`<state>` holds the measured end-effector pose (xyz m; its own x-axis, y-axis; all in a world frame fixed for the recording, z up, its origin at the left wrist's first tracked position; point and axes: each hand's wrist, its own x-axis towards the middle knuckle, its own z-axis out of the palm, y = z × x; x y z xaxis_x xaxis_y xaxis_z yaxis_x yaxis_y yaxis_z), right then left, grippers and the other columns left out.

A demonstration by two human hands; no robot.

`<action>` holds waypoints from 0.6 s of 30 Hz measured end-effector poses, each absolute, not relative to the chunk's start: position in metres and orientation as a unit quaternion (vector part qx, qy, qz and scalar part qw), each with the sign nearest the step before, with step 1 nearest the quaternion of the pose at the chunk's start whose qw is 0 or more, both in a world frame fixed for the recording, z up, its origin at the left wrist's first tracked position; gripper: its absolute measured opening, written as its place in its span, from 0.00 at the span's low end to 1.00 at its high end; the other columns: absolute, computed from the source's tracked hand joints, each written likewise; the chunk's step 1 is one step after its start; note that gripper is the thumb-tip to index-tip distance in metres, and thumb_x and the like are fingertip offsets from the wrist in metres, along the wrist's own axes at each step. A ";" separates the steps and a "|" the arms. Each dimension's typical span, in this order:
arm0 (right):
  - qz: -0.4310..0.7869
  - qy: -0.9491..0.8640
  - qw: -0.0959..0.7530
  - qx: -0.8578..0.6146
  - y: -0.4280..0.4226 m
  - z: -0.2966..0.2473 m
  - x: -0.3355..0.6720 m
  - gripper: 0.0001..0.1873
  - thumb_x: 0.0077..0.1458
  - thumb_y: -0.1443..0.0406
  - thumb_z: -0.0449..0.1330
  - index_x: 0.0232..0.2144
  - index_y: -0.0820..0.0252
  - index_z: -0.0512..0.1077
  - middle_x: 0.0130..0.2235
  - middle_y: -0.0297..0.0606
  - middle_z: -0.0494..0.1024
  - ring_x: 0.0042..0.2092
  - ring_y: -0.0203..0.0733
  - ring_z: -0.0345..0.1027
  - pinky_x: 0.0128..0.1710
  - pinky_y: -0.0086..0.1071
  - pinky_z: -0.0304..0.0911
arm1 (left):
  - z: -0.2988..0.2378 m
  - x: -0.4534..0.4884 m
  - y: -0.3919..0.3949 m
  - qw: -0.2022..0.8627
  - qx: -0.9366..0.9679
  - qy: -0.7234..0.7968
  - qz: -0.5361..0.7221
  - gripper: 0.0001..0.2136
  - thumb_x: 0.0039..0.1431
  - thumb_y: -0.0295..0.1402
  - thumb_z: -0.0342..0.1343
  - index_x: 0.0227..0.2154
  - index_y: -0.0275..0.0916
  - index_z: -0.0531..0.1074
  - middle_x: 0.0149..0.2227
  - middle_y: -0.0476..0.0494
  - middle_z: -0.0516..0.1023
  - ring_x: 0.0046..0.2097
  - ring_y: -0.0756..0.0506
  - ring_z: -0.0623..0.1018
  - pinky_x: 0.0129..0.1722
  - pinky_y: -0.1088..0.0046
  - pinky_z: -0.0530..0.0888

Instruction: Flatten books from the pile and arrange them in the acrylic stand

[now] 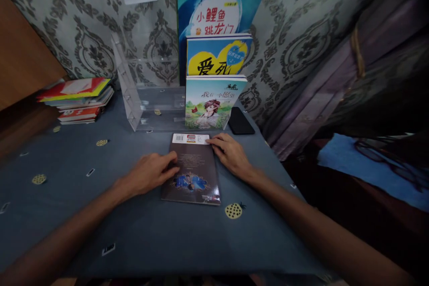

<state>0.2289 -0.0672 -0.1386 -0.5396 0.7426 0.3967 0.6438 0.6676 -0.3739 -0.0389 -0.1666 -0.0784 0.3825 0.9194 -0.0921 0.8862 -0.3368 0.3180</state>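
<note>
A dark brown book [194, 161] lies flat, back cover up, on the blue tablecloth [134, 223]. My left hand [152, 172] rests on the book's left edge with its fingers curled over the cover. At the book's top right corner my right hand [229, 152] has its fingers stretched onto the white barcode strip. Just behind the book a clear acrylic rack [147, 98] holds three upright picture books in steps: a green-covered one [211, 103] in front, a blue and yellow one [217, 56] in the middle, a large blue one [214, 4] at the back.
A stack of thin books [78, 98] lies at the far left of the table. A black phone [240, 121] lies to the right of the rack. Patterned wallpaper closes off the back. The table's right edge drops toward a curtain [351, 62] and a blue cloth [368, 170].
</note>
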 end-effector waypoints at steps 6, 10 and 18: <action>0.119 -0.857 0.285 -0.412 -0.065 -0.135 0.221 0.19 0.63 0.71 0.50 0.49 0.57 0.77 0.42 0.43 0.77 0.46 0.47 0.71 0.48 0.41 0.67 | -0.089 -0.020 -0.126 0.020 0.836 0.542 0.084 0.12 0.70 0.36 0.44 0.40 0.39 0.72 0.41 0.41 0.77 0.43 0.42 0.75 0.42 0.65 0.72; 0.074 -0.863 0.240 -0.438 -0.069 -0.130 0.219 0.19 0.63 0.71 0.49 0.50 0.62 0.75 0.42 0.46 0.75 0.45 0.50 0.68 0.48 0.42 0.67 | -0.098 -0.002 -0.105 -0.006 0.851 0.514 0.108 0.13 0.69 0.32 0.44 0.50 0.37 0.70 0.49 0.39 0.74 0.52 0.40 0.72 0.53 0.60 0.71; 0.072 -0.872 0.217 -0.432 -0.067 -0.133 0.219 0.23 0.60 0.76 0.48 0.53 0.63 0.73 0.53 0.49 0.73 0.53 0.51 0.65 0.54 0.44 0.64 | -0.110 0.009 -0.107 -0.054 0.850 0.517 0.087 0.16 0.71 0.30 0.42 0.55 0.33 0.67 0.53 0.37 0.74 0.54 0.39 0.72 0.52 0.60 0.73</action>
<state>0.2193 -0.0670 -0.1332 -0.5317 0.7856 0.3164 0.7232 0.6156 -0.3131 0.0092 -0.1067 -0.1095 0.4504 0.8691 0.2044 0.8879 -0.4600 -0.0011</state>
